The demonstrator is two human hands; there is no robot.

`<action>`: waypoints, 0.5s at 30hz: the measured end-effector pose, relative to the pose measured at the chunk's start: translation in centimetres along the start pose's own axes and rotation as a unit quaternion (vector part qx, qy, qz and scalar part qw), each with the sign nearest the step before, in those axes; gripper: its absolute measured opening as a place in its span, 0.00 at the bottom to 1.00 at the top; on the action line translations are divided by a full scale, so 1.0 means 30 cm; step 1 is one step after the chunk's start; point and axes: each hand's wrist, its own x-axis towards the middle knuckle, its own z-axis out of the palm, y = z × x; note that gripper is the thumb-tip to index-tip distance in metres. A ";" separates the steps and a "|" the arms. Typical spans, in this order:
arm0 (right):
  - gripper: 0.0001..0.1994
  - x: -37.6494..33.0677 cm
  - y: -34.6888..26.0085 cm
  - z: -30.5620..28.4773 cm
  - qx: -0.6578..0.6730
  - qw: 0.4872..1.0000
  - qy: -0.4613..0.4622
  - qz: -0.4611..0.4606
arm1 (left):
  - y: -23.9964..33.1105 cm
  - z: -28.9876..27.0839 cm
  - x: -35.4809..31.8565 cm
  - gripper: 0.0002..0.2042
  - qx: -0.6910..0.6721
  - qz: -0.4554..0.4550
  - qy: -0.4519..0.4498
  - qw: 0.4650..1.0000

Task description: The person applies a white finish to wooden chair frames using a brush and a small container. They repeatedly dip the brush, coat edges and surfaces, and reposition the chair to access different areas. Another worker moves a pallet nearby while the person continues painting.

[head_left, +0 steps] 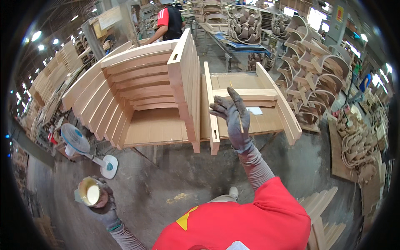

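Observation:
My left hand (pixel 107 208), in a grey glove, is closed round a small pot (pixel 92 192) of cream-coloured liquid, held low at the left. A thin wooden stick (pixel 241 125) is pinched in my gloved right hand (pixel 238 132), which is raised over the right part of the table. Just beside that hand lies a single H-shaped wooden frame (pixel 243 92) with slotted ends on its side rails. Left of it rises a stack of similar wooden frames (pixel 141 54). Both rest on a cardboard-covered tabletop (pixel 160 125).
A white piece (pixel 254 111) lies on the tabletop. A standing fan (pixel 76 139) is at the left. Curved wooden parts (pixel 310 71) are piled high at the right. Light wooden pieces (pixel 321 208) stand low at my right. Beyond the table a person (pixel 170 21) is bent over.

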 end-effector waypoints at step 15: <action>0.34 0.219 0.103 0.337 -0.297 0.947 -0.056 -0.110 | 0.405 -0.234 0.471 0.22 0.150 0.155 -0.160 0.963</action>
